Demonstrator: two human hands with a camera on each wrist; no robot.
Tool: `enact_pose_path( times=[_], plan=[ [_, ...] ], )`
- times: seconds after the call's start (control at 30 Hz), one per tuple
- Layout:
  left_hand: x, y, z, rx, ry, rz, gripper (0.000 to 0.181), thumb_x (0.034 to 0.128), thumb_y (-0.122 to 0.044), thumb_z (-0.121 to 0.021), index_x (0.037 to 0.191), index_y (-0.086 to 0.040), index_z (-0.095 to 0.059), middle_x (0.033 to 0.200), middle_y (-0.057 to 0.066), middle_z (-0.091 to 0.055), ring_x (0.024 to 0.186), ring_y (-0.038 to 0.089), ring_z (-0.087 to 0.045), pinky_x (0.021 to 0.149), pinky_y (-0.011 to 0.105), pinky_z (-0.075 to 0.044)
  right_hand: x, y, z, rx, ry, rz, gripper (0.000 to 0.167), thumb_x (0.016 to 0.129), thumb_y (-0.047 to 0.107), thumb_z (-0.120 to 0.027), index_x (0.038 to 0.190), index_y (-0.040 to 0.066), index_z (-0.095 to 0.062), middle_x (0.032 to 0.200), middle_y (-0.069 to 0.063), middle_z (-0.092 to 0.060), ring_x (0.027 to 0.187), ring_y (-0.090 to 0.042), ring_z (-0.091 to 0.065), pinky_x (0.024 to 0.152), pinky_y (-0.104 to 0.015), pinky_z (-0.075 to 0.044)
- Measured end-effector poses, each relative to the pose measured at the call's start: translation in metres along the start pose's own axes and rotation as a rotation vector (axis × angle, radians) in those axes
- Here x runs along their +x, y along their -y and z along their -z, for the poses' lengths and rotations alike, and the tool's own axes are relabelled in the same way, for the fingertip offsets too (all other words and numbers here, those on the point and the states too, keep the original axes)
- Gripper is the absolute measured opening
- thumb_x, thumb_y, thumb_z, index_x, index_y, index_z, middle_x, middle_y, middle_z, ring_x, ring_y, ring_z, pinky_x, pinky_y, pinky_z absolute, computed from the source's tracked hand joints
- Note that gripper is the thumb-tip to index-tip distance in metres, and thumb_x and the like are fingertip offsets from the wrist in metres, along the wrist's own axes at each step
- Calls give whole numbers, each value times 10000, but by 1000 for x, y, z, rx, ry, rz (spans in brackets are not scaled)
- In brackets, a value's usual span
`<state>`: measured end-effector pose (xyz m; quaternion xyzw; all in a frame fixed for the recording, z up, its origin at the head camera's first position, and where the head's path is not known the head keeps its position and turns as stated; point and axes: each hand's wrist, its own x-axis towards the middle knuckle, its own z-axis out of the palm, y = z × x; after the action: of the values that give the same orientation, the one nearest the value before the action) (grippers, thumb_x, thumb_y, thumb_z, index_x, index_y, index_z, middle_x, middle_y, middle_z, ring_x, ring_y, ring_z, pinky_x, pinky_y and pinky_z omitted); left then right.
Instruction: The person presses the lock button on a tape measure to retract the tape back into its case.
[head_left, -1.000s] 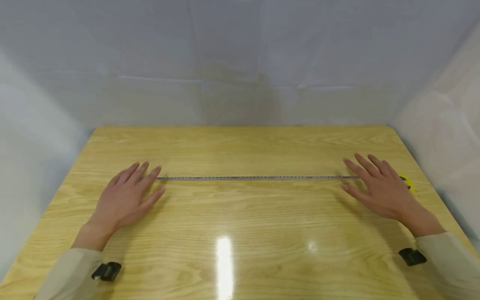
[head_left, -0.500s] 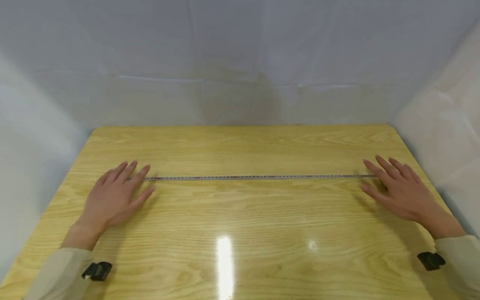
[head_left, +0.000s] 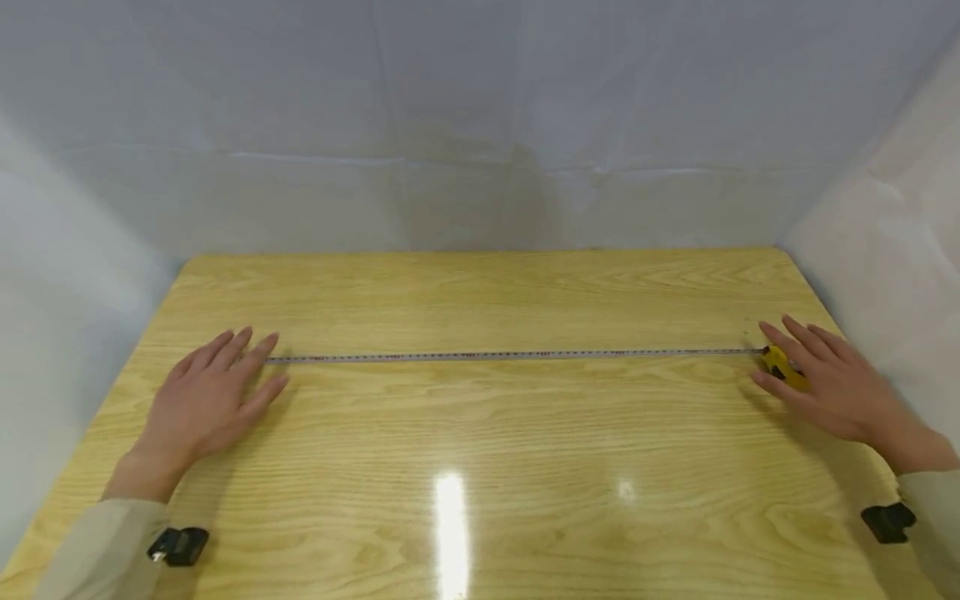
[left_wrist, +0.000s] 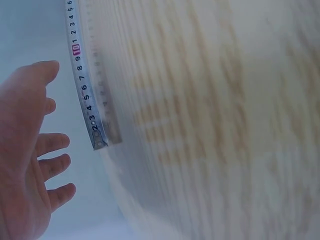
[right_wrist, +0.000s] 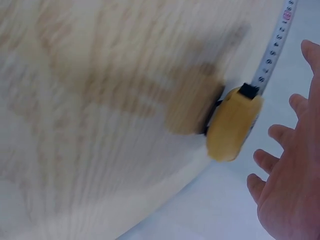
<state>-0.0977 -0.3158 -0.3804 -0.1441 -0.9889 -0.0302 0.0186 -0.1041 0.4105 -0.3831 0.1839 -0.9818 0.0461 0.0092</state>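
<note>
A yellow tape measure (head_left: 783,368) lies toward the right side of the table, its pale blade (head_left: 480,356) drawn out in a nearly straight line to the left. My right hand (head_left: 840,387) hovers over the case with spread fingers and covers part of it; the right wrist view shows a gap between the hand (right_wrist: 292,165) and the yellow case (right_wrist: 234,125). Above the blade's far left end is my left hand (head_left: 204,400), fingers also spread. In the left wrist view that hand (left_wrist: 35,145) is apart from the blade's metal end hook (left_wrist: 100,142).
The wood-grain table (head_left: 480,433) has rounded back corners and a bright light reflection near the front. A pale sheet (head_left: 480,125) rises behind the table, with more sheeting at both sides. A small black device (head_left: 180,546) sits at each wrist.
Both hands have moved outward, the left to the left and the right to the right. More of the blade and the case's left side are now uncovered. The tape measure stays in place.
</note>
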Motion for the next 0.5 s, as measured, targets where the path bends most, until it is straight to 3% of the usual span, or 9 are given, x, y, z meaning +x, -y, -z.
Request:
enact_pose_path(
  times=[0.13,0.3,0.33,0.5],
  plan=[
    [0,3,1,-8,8,13,643,1002,-491,-403,1510,-111,-292,1485,254,-287,1335,458,-249,1005,641,-229,-5,-9,-4,-46,-29,102,757,965,363,-564,1533,65,-162,1528,-268,-160,1378,-457,-160,1135,-516,-15],
    [-2,8,2,-19,23,34,643,1006,-490,-386,1510,-102,-285,1484,264,-277,1334,470,-239,1006,649,-215,-9,-14,-7,-52,-48,126,759,974,352,-554,1543,98,-121,1560,-205,-112,1407,-407,-116,1144,-479,5],
    [-3,9,2,-22,27,36,643,1007,-489,-382,1510,-102,-282,1484,267,-274,1333,474,-237,1007,650,-212,-10,-15,-8,-70,-56,162,704,996,382,-503,1535,78,-165,1551,-217,-139,1398,-423,-134,1139,-505,-25],
    [-5,15,1,-23,52,52,654,1007,-494,-369,1517,-100,-257,1479,284,-267,1325,487,-236,1003,661,-210,-11,-16,-8,-3,-31,89,718,995,395,-502,1542,100,-141,1539,-254,-134,1395,-428,-131,1136,-513,-6]
  ],
)
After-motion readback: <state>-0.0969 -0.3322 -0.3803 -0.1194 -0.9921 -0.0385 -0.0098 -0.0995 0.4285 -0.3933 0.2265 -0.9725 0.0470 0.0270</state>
